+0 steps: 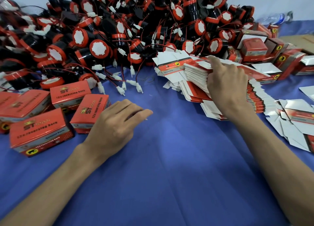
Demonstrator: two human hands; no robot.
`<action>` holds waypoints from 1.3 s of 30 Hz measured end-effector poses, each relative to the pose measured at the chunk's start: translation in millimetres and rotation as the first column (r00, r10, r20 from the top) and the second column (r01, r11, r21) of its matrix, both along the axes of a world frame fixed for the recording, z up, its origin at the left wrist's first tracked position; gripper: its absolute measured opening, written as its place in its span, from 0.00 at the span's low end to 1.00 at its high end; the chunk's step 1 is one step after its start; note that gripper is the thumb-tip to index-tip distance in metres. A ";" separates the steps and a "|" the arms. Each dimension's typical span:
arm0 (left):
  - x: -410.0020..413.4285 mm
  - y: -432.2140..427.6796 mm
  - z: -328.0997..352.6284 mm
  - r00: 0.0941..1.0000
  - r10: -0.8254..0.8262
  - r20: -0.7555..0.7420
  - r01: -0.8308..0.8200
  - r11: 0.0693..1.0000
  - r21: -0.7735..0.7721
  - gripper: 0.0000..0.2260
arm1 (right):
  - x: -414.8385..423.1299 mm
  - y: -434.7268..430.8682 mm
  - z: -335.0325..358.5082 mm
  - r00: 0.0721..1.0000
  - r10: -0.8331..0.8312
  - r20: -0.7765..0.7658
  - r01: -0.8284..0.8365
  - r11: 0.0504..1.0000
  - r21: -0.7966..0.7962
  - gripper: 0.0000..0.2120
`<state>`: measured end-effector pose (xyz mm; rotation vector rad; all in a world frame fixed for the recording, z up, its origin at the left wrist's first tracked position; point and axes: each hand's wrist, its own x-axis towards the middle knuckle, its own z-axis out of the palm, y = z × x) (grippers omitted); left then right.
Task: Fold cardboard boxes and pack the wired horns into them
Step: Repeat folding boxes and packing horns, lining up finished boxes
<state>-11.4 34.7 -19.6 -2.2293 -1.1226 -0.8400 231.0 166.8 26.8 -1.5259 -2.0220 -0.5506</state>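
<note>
**Red-and-white carton blanks under the right hand**

Blue cloth covers the tabletop (169, 158). The right hand (227, 88) lies on the stack of flat boxes (195, 78) toward the right edge, fingers curled into its top sheets. The left hand (115, 125) rests empty, fingers loosely extended, beside the folded boxes (40, 132) at the left edge. The wired horns (110, 30) are heaped along the far edge.

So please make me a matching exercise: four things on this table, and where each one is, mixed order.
Things:
1. left hand
2. right hand
3. pile of wired horns
4. closed red boxes

Places:
a. far side of the table
b. on the stack of flat cartons
c. left edge, near side
d. empty, over the blue cloth

Pairs: 1-d, 2-b, 3-a, 4-c
</note>
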 end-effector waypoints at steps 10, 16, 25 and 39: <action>5.8 -1.0 -1.6 0.994 -0.107 0.034 0.108 0.993 -0.047 0.12 | 7.2 7.2 -1.5 0.970 0.177 -0.166 -0.171 0.984 0.048 0.20; 5.8 -3.4 -4.0 0.982 -0.098 0.161 0.130 0.970 -0.205 0.16 | -4.2 -8.4 -0.1 0.826 0.552 -0.113 -0.502 0.812 0.300 0.15; 6.7 -3.3 1.1 0.616 0.170 0.769 0.330 0.831 -0.449 0.34 | -74.2 -83.0 -31.2 0.237 0.923 -0.303 -0.924 0.310 0.222 0.10; -2.3 0.3 2.5 0.535 0.190 0.823 0.379 0.816 -0.436 0.63 | -71.0 -81.5 -36.6 0.460 0.659 -0.595 -0.885 0.279 -0.373 0.37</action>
